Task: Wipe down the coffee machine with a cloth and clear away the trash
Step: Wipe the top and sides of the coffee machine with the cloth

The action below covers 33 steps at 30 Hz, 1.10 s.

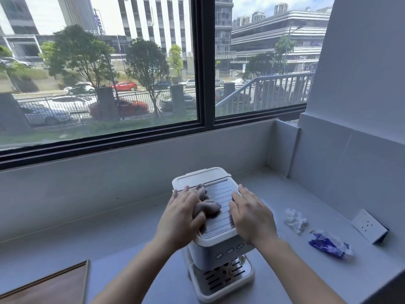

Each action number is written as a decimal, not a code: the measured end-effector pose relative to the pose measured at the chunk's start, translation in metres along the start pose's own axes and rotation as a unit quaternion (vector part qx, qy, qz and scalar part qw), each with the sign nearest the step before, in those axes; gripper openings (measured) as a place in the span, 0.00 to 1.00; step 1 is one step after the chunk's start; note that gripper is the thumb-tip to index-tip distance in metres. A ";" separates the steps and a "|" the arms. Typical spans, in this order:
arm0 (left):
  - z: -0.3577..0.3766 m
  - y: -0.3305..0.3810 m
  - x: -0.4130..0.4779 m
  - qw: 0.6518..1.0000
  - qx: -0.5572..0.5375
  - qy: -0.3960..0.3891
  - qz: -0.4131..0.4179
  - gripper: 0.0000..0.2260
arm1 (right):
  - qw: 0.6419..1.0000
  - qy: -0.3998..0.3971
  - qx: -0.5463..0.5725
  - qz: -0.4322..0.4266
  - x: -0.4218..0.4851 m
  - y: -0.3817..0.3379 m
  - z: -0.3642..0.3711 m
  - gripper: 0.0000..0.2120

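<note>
Coffee machine [215, 218]: white, standing on the grey tabletop [109, 233] below a wide window [203, 69], front facing the person; ribbed metal top plate, three round buttons on the front, slotted drip tray at the base.

Cloth [207, 206]: greyish, bunched, lying on the left part of the machine's top plate.

Left hand [180, 218]: pressed down on the cloth, fingers [183, 194] loosely curled over it and the thumb tucked against its near edge, so the cloth is held under the palm.

Right hand [252, 216]: laid flat on the right edge of the machine's top, fingers stretched out and together, holding nothing; a ring shows on one finger.

Trash, two pieces on the tabletop right of the machine, apart from it: a crumpled white paper [295, 220] and, nearer the person, a crumpled blue wrapper [329, 244].

Wall socket [369, 226]: white, on the right wall beyond the wrapper.

Brown board [48, 286]: lower left corner, partly cut off.
</note>
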State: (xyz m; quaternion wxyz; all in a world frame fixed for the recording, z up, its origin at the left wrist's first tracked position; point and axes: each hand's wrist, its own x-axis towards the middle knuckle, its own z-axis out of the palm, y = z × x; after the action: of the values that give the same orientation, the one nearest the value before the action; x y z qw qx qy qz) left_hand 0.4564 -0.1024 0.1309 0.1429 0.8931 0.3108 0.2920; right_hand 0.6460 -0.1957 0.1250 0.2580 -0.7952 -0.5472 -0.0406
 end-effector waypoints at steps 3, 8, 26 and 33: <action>-0.004 0.005 0.046 0.995 0.071 -0.033 -0.067 0.14 | 1.000 -0.001 -0.009 0.002 -0.001 -0.002 -0.001 0.18; 0.011 0.034 0.039 0.997 0.058 -0.052 -0.027 0.22 | 0.999 -0.021 -0.037 -0.012 -0.003 -0.003 -0.003 0.23; 0.003 -0.039 0.115 0.985 0.097 -0.109 -0.093 0.19 | 0.998 -0.042 -0.027 -0.045 0.002 0.007 0.001 0.30; -0.002 -0.030 0.051 0.996 0.011 -0.030 -0.078 0.22 | 0.998 -0.044 -0.023 -0.043 0.002 0.006 0.000 0.27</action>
State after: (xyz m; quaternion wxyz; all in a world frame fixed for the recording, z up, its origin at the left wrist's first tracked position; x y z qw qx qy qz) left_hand 0.4735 -0.0471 0.1417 0.1645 0.8759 0.3788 0.2495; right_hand 0.6525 -0.1961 0.1234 0.2136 -0.7776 -0.5906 -0.0294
